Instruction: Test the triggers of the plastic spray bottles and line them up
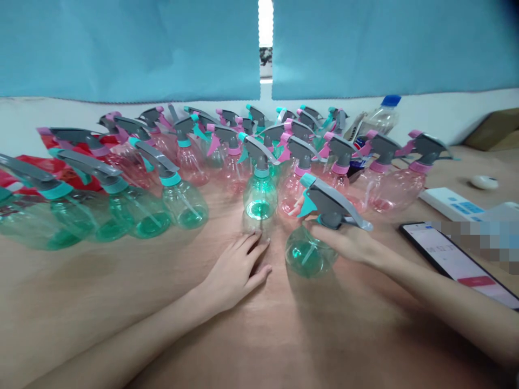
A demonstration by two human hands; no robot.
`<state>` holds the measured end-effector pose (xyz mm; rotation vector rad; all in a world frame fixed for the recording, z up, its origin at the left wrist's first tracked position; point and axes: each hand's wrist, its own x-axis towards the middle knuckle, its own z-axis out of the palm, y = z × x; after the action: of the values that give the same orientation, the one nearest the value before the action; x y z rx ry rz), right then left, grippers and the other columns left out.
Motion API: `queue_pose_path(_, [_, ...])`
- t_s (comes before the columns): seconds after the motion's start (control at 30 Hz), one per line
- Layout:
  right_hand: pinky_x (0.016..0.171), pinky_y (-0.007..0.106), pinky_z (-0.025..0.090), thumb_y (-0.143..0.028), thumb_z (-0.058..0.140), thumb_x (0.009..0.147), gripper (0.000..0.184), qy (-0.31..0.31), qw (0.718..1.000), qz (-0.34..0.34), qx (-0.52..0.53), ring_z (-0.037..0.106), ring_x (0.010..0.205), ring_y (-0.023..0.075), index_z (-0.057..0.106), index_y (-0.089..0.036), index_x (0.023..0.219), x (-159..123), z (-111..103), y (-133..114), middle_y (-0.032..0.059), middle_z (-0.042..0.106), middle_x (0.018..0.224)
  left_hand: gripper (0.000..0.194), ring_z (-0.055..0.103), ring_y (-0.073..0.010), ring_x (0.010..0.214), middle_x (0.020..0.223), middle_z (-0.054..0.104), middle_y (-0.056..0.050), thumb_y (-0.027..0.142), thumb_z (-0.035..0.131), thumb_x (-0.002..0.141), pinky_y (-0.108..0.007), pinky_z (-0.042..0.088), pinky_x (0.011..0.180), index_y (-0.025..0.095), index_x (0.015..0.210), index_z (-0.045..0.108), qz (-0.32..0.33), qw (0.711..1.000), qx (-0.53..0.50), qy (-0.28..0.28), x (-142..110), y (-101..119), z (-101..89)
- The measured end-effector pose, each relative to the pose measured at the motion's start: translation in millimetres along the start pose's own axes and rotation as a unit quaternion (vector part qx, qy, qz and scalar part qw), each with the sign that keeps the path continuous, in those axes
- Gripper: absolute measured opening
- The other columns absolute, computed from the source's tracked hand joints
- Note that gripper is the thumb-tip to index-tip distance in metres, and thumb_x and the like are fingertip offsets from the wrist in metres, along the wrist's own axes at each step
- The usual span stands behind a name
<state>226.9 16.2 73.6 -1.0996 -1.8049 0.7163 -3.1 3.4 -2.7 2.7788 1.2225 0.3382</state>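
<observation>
My right hand (344, 237) is wrapped round the neck of a green spray bottle (306, 256) with a grey and teal trigger head. That bottle is slightly tilted, and I cannot tell whether its base touches the table. My left hand (239, 267) lies on the tabletop with its fingers spread and nothing in them. Just beyond its fingertips stands another green spray bottle (260, 197). Behind the held bottle is a pink spray bottle (294, 192), partly covered by it.
Several green spray bottles (152, 221) line the left side, with pink ones (190, 162) behind. A phone (458, 265) and a white device with blue buttons (454, 205) lie at the right. A blue-capped plastic bottle (383, 119) stands at the back near a brown box (494, 129).
</observation>
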Motion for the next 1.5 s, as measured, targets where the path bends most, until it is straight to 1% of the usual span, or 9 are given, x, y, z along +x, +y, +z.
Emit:
queue_pose_path(0.2, [0.065,0.029,0.057,-0.022,0.048,0.061,0.016,0.0,1.0,0.004,0.016,0.066,0.069,0.0179,0.058,-0.025,0.073,3,1,-5,-0.0003,0.065,0.07,0.047,0.042,-0.0305,0.132,0.142,0.048,-0.017,0.04,0.049,0.095,-0.049,0.035,0.108,0.013,0.133,0.052,-0.007,1.0,0.001,-0.005,1,1,-0.9])
queue_pose_path(0.33, [0.071,0.029,0.058,-0.018,0.048,0.063,0.033,-0.035,0.998,0.014,0.041,0.07,0.084,0.0198,0.063,-0.026,0.091,3,1,-3,0.0003,0.071,0.085,0.047,0.041,-0.0305,0.133,0.142,0.048,-0.017,0.04,0.049,0.095,-0.049,0.034,0.109,0.012,0.133,0.052,-0.007,1.0,0.001,-0.007,0,2,-1.1])
queue_pose_path(0.43, [0.076,0.031,0.059,-0.019,0.05,0.065,0.038,-0.044,0.997,0.014,0.059,0.07,0.091,0.0211,0.063,-0.025,0.1,2,1,0,0.0015,0.072,0.095,0.048,0.043,-0.0308,0.132,0.142,0.048,-0.017,0.04,0.049,0.095,-0.05,0.034,0.108,0.013,0.134,0.051,-0.008,1.0,-0.002,-0.009,0,2,-1.8])
queue_pose_path(0.7, [0.078,0.034,0.061,-0.022,0.054,0.072,0.037,-0.046,0.997,0.005,0.061,0.071,0.092,0.0231,0.064,-0.024,0.107,0,2,3,0.0027,0.073,0.092,0.047,0.043,-0.0324,0.132,0.142,0.048,-0.018,0.039,0.049,0.095,-0.052,0.036,0.107,0.013,0.134,0.05,-0.011,1.0,-0.014,-0.009,0,3,-4.5])
queue_pose_path(0.93, [0.082,0.036,0.06,-0.015,0.051,0.073,0.049,-0.038,0.998,-0.029,0.049,0.07,0.097,0.0226,0.057,-0.026,0.121,-1,2,5,0.0037,0.069,0.116,0.047,0.042,-0.0315,0.132,0.143,0.046,-0.017,0.038,0.049,0.095,-0.051,0.036,0.107,0.014,0.135,0.049,-0.006,1.0,-0.011,-0.005,-1,2,-3.7])
queue_pose_path(1.07, [0.08,0.037,0.06,-0.016,0.051,0.074,0.044,-0.043,0.998,-0.024,0.047,0.071,0.093,0.0231,0.061,-0.028,0.115,-1,1,3,0.003,0.071,0.11,0.048,0.042,-0.0313,0.133,0.143,0.046,-0.018,0.04,0.049,0.095,-0.05,0.034,0.108,0.013,0.135,0.05,-0.008,1.0,-0.007,-0.014,-2,2,-3.2])
queue_pose_path(1.2, [0.073,0.033,0.061,-0.019,0.051,0.072,0.04,-0.049,0.998,-0.003,0.049,0.072,0.088,0.0226,0.062,-0.024,0.111,0,1,3,0.0041,0.072,0.1,0.048,0.041,-0.031,0.133,0.143,0.046,-0.017,0.04,0.049,0.095,-0.051,0.033,0.109,0.013,0.134,0.05,-0.01,1.0,-0.005,-0.011,-1,1,-2.8])
queue_pose_path(1.37, [0.076,0.031,0.059,-0.018,0.05,0.069,0.045,-0.041,0.998,-0.01,0.053,0.071,0.091,0.0204,0.058,-0.023,0.113,-1,1,6,0.0038,0.07,0.109,0.047,0.042,-0.0302,0.133,0.143,0.047,-0.016,0.04,0.048,0.096,-0.05,0.034,0.108,0.014,0.134,0.05,-0.01,1.0,-0.01,-0.01,-1,2,-3.0])
queue_pose_path(1.5, [0.072,0.032,0.058,-0.021,0.05,0.069,0.039,-0.026,0.999,0.001,0.027,0.071,0.082,0.0207,0.059,-0.022,0.107,-2,1,9,0.0029,0.072,0.09,0.047,0.041,-0.0302,0.134,0.143,0.047,-0.016,0.04,0.048,0.096,-0.049,0.033,0.109,0.013,0.134,0.05,-0.005,1.0,-0.009,-0.008,-1,1,-2.8])
